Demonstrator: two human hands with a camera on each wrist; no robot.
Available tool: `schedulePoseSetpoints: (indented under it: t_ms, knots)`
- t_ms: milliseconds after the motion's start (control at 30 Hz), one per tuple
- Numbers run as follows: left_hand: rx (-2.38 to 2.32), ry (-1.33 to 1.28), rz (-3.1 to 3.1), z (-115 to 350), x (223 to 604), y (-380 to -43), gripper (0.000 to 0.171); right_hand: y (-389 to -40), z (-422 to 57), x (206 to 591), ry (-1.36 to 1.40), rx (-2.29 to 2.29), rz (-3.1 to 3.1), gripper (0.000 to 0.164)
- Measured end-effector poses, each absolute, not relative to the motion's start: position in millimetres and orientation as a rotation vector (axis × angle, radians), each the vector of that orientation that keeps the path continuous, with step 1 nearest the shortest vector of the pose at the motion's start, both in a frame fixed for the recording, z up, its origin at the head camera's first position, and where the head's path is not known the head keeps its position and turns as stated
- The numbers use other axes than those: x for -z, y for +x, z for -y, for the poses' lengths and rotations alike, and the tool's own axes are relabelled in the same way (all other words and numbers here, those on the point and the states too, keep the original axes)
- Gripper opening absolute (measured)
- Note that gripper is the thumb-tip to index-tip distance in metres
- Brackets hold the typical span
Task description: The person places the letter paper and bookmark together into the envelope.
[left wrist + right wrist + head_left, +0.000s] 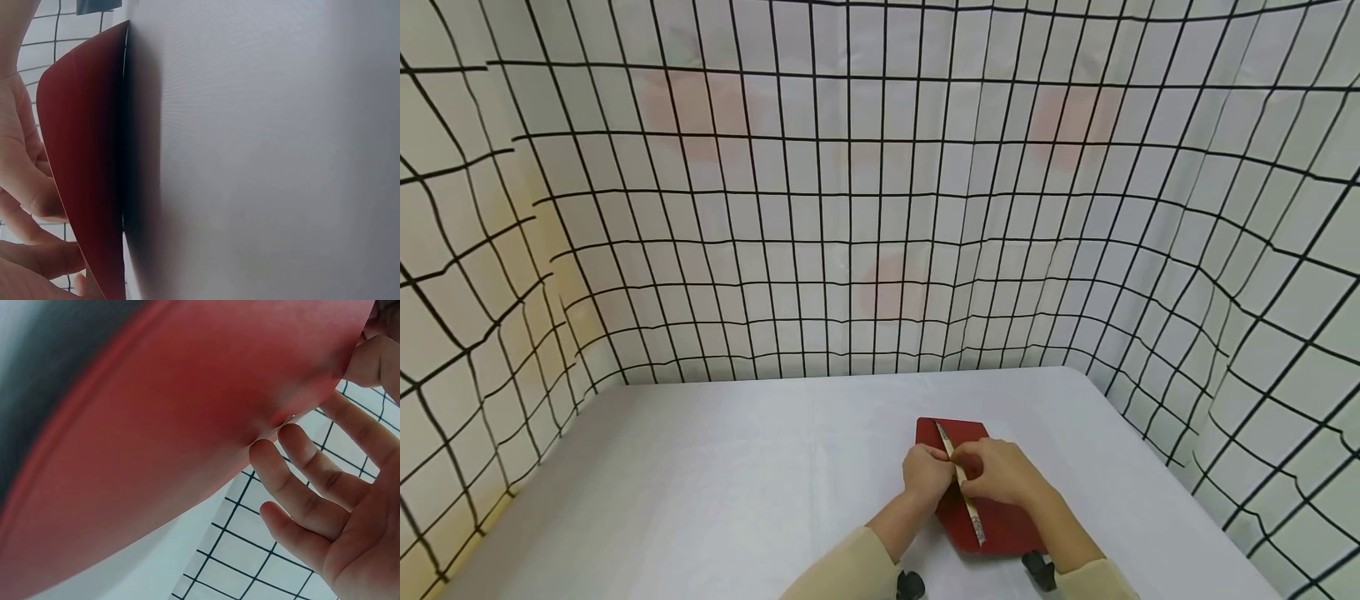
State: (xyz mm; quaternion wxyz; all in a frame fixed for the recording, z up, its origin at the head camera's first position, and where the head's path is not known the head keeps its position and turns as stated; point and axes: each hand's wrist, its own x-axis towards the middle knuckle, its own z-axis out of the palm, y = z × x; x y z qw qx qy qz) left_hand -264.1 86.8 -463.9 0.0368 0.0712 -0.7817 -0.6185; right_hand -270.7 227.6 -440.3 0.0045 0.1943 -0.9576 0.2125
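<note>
A flat red folded card lies on the white table, right of the middle. Along it runs a narrow pale strip with printed marks, slanting from upper left to lower right. My left hand holds the card's edge beside the strip, fingers curled. From the other side my right hand pinches at the strip with thumb and forefinger. In the right wrist view, that hand's other fingers are spread below the red surface. The left wrist view shows the red side bowed; exact fingertip contact is partly hidden.
The white table extends left and behind the card. Black netting over pale walls encloses the back and both sides. Black wrist devices sit near the cream sleeves.
</note>
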Motion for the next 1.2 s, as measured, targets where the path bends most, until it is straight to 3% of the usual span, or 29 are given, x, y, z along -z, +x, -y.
schedulePoseSetpoints:
  t_ms: [633, 1200]
  knots:
    - [2.157, 0.304, 2.285, -94.3, 472.1, -265.2, 0.020, -270.1, -226.7, 439.9, 0.699, -0.623, 2.953, 0.034]
    - [2.189, 0.172, 2.263, -80.3, 473.0, -268.0, 0.022, -268.5, -224.7, 442.1, 0.643, -0.575, 2.965, 0.035]
